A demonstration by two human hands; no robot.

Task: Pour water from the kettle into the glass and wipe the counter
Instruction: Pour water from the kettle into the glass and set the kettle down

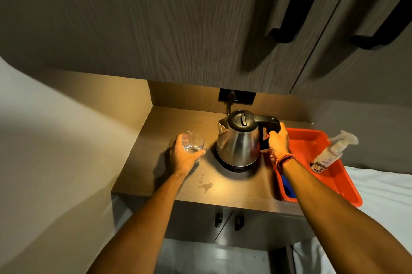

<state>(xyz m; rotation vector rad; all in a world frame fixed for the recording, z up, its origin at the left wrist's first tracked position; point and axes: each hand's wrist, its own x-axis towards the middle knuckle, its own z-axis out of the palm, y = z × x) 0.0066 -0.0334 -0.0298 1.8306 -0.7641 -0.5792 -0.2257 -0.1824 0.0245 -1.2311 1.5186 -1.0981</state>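
A steel kettle (pixel 237 142) with a black lid and handle stands upright on its black base in the middle of the wooden counter (pixel 165 124). My right hand (pixel 277 139) is wrapped around the kettle's handle. A clear glass (pixel 193 143) with a little water in the bottom sits to the kettle's left, and my left hand (pixel 184 157) grips it from the near side. A small puddle of spilled water (pixel 206 185) lies on the counter near the front edge, between my two arms.
An orange tray (pixel 312 139) at the right end of the counter holds a white spray bottle (pixel 330 153) and something blue (pixel 288 190). A wall socket (pixel 236 96) with the kettle's cord is behind. Cabinet doors hang overhead; a wall bounds the left.
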